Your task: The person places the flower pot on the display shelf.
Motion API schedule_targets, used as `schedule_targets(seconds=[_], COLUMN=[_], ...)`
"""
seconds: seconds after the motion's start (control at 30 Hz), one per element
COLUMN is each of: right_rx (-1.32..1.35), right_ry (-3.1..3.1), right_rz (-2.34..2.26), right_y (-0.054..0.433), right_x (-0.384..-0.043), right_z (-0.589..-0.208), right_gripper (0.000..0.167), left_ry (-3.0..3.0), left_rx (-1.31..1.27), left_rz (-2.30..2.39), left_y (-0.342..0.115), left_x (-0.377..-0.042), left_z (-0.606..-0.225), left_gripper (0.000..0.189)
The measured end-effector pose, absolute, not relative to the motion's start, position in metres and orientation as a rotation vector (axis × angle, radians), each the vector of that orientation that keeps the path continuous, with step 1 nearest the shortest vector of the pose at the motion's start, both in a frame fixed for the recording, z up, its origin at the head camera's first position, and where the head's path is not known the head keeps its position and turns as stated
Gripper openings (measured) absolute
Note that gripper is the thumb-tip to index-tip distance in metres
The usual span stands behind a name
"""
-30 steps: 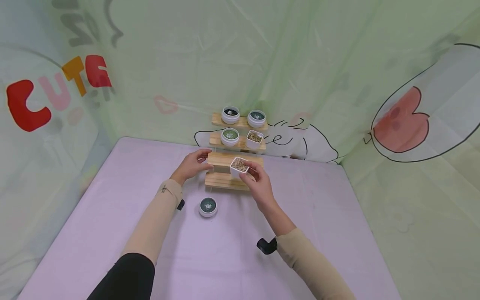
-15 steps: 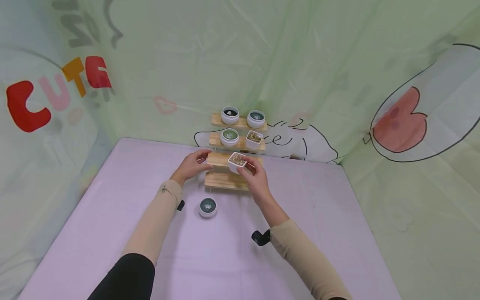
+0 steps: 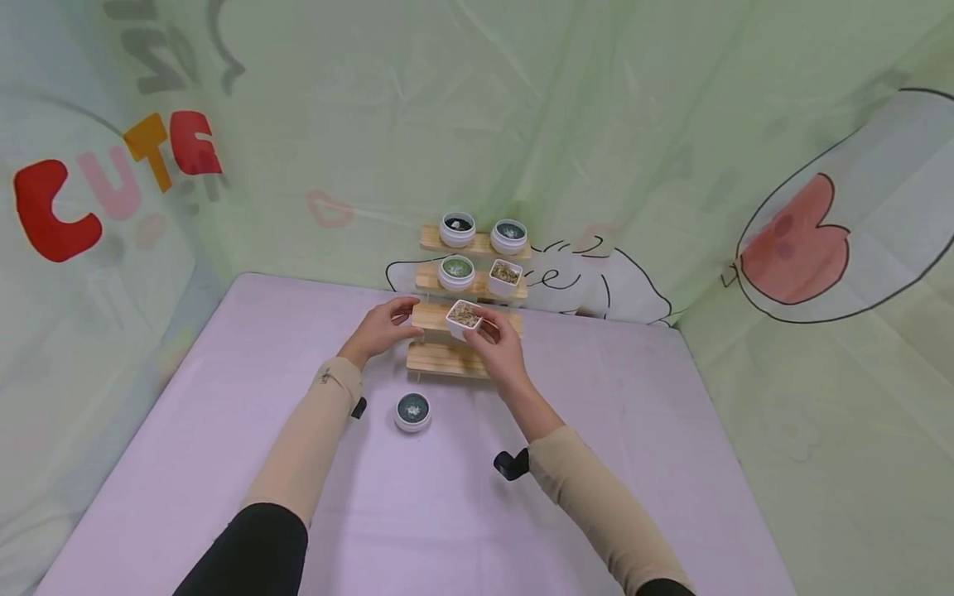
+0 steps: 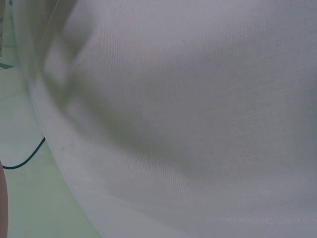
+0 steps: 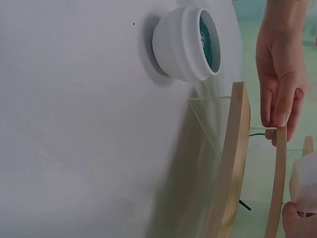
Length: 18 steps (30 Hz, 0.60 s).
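Note:
In the head view a tiered wooden stand with step-like boards stands at the back of the table. My left hand pinches the left end of its second-lowest board, thumb and fingers on either side, as the right wrist view also shows. My right hand holds a small square white pot of pale gravel-like filling, thumb and fingers at its right side, close over that same board. A round white pot with a dark teal top sits on the table before the stand. The left wrist view shows mostly cloth.
Higher on the stand are a round green-topped pot, another square pot and two round pots, one dark-filled, one teal-topped. A lilac cloth covers the table. Printed green curtains hang behind it.
My right hand has carried the square pot left and slightly farther back, over the second-lowest board. The left hand keeps its place on the stand.

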State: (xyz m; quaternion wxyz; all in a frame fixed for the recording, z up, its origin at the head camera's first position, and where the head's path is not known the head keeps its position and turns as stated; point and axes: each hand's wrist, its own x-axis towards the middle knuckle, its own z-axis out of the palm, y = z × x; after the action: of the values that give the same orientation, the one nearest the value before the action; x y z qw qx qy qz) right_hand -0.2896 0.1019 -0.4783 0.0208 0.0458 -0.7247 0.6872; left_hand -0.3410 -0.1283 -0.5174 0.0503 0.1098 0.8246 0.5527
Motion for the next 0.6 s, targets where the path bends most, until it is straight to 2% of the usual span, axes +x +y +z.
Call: schedule_targets(seconds=[0.6], right_rx=[0.213], right_ry=[-2.312], right_rz=[2.016], right_y=[0.089], right_x=[-0.302], right_z=[-0.482], right_gripper=[0.039], left_ry=[2.505], left_rx=[0.344], left_rz=[1.701], left_y=[-0.128], left_x=[-0.343], left_z=[-0.520], left_gripper=[0.066])
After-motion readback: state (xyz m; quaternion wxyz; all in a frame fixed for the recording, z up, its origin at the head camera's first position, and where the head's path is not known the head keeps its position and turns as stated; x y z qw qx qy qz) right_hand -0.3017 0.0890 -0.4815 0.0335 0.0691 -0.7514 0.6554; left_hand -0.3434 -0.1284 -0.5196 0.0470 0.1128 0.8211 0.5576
